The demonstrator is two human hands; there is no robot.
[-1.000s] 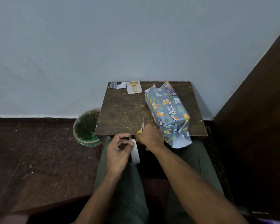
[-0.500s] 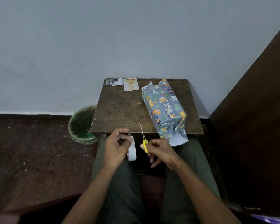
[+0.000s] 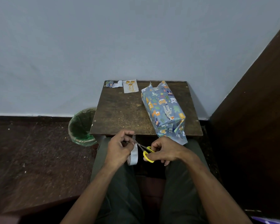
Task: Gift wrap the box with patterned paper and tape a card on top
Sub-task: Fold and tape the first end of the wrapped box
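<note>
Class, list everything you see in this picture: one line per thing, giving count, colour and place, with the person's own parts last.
table: one, dark brown, against the wall
wrapped box: one, blue animal-print paper, table's right side, ends unfolded
card: one, white with gold, table's far edge
paper scrap: one, blue-white, far left corner
bin: one, green-lined, left of table
tape roll: one, white, left hand
scissors: one, yellow-handled, right hand
left hand: holding tape
right hand: gripping scissors

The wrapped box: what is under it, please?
The wrapped box lies on the brown table; its loose near end overhangs the table's front edge. Anything directly beneath it is hidden.
</note>
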